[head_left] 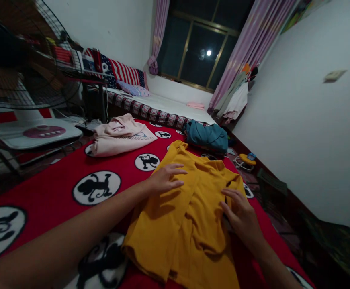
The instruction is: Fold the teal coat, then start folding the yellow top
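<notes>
A mustard-yellow long-sleeved top (189, 208) lies spread on a red blanket (57, 188) with round white patches and black monkey figures. Its collar end points away from me and its fabric is wrinkled. My left hand (165, 178) is over the left side of the top, fingers apart and slightly bent. Over the right edge is my right hand (238, 208), its fingers also spread and curved. Neither hand grips the cloth; whether the fingertips touch it, I cannot tell.
A folded pale pink garment (120, 136) lies at the far left of the blanket, a folded teal garment (206, 136) at the far right. A fan (27, 80) stands at left. Behind is a bed (168, 102) below a window; a yellow stool (247, 159) is at right.
</notes>
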Demonstrator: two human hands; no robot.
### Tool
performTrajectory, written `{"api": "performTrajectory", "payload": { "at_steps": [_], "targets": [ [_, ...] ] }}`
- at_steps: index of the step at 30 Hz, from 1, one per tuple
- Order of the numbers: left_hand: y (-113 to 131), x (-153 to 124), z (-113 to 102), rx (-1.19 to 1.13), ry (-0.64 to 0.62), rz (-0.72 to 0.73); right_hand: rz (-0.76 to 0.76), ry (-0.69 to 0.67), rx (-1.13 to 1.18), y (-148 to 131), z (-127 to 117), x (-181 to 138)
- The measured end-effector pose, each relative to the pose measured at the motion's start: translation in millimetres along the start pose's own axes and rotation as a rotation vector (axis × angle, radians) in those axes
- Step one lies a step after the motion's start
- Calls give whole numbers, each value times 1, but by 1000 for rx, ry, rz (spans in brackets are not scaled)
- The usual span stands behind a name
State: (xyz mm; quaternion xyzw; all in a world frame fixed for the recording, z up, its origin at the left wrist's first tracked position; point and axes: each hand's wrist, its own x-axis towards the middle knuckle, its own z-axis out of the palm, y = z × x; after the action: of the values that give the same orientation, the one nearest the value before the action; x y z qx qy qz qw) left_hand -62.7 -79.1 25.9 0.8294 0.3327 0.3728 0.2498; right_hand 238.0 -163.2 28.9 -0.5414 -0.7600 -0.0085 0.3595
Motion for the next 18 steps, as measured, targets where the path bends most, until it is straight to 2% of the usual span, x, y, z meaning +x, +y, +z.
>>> {"api": "performTrajectory", "payload": {
  "at_steps": [3,6,9,12,15,18],
  "targets": [
    [-9,-3,12,185,-119,-97,130,52,-221,47,-11,-8],
    [-24,-8,23,331,-106,-183,211,53,-355,67,-13,-19],
    [-30,-8,25,406,-11,-226,118,58,-358,53,-10,-20],
    [-29,-5,21,479,144,-347,-1,45,-258,25,-4,-2],
    [-28,-4,16,536,241,-429,-36,19,-82,3,9,37],
    [-28,-5,15,569,265,-441,22,-19,114,-11,35,91]
  ]
}}
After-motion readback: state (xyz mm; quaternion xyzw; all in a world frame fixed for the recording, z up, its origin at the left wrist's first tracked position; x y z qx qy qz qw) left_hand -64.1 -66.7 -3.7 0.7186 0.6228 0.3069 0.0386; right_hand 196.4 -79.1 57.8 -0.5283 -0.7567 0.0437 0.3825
